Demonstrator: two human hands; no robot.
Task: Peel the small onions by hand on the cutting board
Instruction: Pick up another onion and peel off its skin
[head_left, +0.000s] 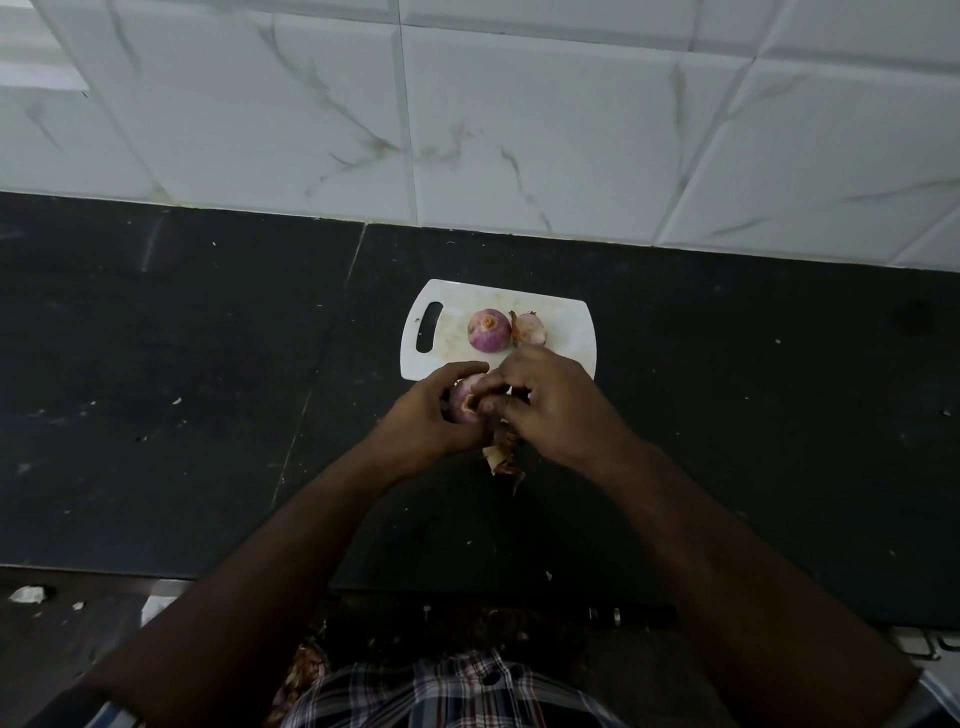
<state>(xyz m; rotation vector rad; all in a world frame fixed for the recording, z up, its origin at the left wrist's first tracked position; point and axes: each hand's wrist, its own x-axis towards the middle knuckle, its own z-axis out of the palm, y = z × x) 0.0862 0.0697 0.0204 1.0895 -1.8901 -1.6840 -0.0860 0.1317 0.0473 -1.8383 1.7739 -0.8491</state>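
the dull black stone counter (182, 364) runs wide to the left, flecked with pale crumbs, and meets a wall of white marble-veined tiles (519, 130) at the back. the small white plastic cutting board (566, 317), with a handle slot at its left end, lies near the middle. the left hand (431, 421) curls its fingers round a small purple-pink onion (465, 402), held just in front of the board's near edge, cut end facing up. the right hand (550, 405) meets it from the other side, fingertips pinching at the onion's skin; both hands cover most of it. below them hangs a scrap of dry brown peel (501, 457), reaching the counter. on the board, behind the hands, sit 1 peeled round purple onion (488, 331) and, just beside it to the right, a paler onion piece with loose skin (530, 329). a checked shirt (457, 691) shows at the bottom edge. no writing can be read anywhere.
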